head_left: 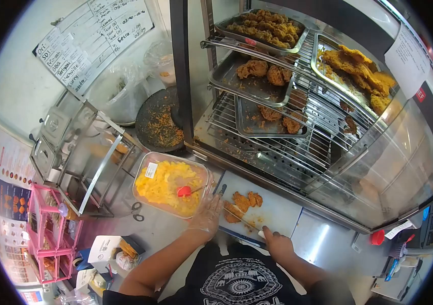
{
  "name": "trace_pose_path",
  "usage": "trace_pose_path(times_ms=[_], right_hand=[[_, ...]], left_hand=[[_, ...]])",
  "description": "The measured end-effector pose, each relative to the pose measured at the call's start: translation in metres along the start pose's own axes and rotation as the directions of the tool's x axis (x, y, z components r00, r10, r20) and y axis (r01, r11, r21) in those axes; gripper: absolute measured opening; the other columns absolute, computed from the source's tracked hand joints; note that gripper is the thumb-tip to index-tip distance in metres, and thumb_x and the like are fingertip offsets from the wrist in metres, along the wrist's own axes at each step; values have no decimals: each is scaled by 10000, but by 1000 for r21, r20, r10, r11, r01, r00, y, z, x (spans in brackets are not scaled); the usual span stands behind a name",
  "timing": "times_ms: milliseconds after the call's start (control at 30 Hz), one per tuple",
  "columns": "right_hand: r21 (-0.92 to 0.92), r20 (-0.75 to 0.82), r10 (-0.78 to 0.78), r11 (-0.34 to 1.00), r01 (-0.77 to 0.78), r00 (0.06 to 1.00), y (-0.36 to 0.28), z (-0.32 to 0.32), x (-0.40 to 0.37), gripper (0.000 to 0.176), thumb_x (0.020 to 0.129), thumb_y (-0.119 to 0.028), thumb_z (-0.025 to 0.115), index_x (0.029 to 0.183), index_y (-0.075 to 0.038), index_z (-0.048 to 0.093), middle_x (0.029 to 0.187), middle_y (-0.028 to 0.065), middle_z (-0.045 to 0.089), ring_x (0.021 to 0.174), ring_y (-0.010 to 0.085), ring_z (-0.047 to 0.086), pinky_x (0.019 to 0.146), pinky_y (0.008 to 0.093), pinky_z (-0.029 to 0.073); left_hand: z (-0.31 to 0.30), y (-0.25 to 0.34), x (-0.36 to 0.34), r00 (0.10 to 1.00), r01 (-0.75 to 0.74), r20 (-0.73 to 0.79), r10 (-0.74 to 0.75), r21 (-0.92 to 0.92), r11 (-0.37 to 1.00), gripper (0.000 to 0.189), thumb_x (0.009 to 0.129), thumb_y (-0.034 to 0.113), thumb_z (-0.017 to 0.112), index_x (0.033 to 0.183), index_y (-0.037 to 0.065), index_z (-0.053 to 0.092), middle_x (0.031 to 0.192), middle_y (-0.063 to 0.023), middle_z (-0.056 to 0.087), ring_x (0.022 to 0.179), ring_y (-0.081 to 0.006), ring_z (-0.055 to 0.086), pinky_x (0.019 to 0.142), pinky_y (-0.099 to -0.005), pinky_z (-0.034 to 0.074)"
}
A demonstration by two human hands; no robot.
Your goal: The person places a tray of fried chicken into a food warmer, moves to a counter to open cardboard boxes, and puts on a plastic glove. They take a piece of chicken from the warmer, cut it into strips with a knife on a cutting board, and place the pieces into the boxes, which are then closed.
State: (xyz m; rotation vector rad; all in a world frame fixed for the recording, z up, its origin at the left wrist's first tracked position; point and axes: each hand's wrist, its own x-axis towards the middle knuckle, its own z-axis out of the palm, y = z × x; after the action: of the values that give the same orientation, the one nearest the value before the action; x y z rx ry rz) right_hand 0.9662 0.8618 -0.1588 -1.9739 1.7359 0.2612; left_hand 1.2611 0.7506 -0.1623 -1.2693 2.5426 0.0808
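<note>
My right hand (278, 245) is closed around the pale handle of a knife (249, 224). The knife's thin blade lies across a piece of fried chicken (233, 213) on a white cutting board (283, 216). Further cut pieces of fried chicken (247, 200) sit just beyond the blade. In a clear plastic glove, my left hand (207, 217) is at the board's left edge, its fingers stretched out right beside the chicken and the blade's tip. Crumbs are scattered on the board near the knife.
Left of the board stands a tub of yellow food (168, 185) with a red scoop (184, 191). Scissors (136, 211) lie beside it. A glass-sided warming cabinet (359, 178) with trays of fried chicken (267, 30) rises behind. Boxes (105, 253) and a pink rack (48, 234) are left.
</note>
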Motion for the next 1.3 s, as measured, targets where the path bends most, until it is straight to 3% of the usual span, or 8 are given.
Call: trace_pose_path(times_ms=[333,433,533,633,733,833,1033,1300], right_hand=[[-20,-74,-30,999,29,997,-6,9,11,421,1039,-339,573,1392,-127,482,890,179,713,742,371,733,629,484,583],[-20,-58,-28,999,27,998,-5,8,3,400,1032,-316,573,1376,-131,488,887,180,710,745,374,737,626,486,585],[-3,-63,-20,1000,20,998,5,3,-7,351,1021,-245,569,1344,-130,489,886,186,708,756,386,740,630,494,589],[32,-54,2,999,0,999,17,7,-23,335,1020,-249,573,1317,-119,491,883,193,711,759,393,740,649,504,590],[47,-61,-34,998,37,998,10,21,2,340,1017,-259,575,1309,-106,491,877,194,713,761,399,738,662,514,589],[32,-83,-64,997,66,995,-3,23,23,352,1019,-274,575,1312,-99,489,863,191,711,753,398,734,652,516,586],[27,-117,-43,999,47,992,7,6,-9,415,1009,-354,618,1348,-154,484,853,189,720,738,417,718,638,527,575],[96,-60,58,994,-52,996,50,-25,-94,526,992,-386,659,1449,-202,475,941,204,738,843,432,723,732,520,575]], left_hand=[[0,13,-2,997,66,-49,-59,142,988,613,1023,148,357,1609,-29,315,1694,-205,300,1577,-374,252,1298,-499,115],[0,19,0,993,113,-45,-113,-17,993,670,1012,195,408,1608,-75,266,1698,-258,246,1591,-421,183,1300,-513,98],[-20,28,-14,993,52,-103,-58,-62,997,762,958,257,586,1590,-67,310,1636,-286,346,1538,-437,302,1274,-526,201],[-6,40,-35,930,46,-302,-209,-469,882,885,864,299,768,1561,-61,359,1528,-294,460,1435,-435,439,1208,-507,343],[-21,65,-33,883,339,46,-468,-752,566,902,802,326,850,1503,-57,431,1349,-283,579,1241,-426,592,1028,-491,507],[6,79,-19,795,335,-107,-598,-743,579,927,809,399,856,1505,-38,426,1233,-269,616,1114,-423,644,922,-468,559],[-5,84,-11,815,404,45,-578,-759,511,962,735,310,931,1508,6,446,1203,-222,624,1103,-409,640,952,-468,545],[37,68,-1,746,332,-122,-655,-784,524,842,755,141,844,1495,15,462,1186,-231,616,1076,-409,640,938,-451,547]])
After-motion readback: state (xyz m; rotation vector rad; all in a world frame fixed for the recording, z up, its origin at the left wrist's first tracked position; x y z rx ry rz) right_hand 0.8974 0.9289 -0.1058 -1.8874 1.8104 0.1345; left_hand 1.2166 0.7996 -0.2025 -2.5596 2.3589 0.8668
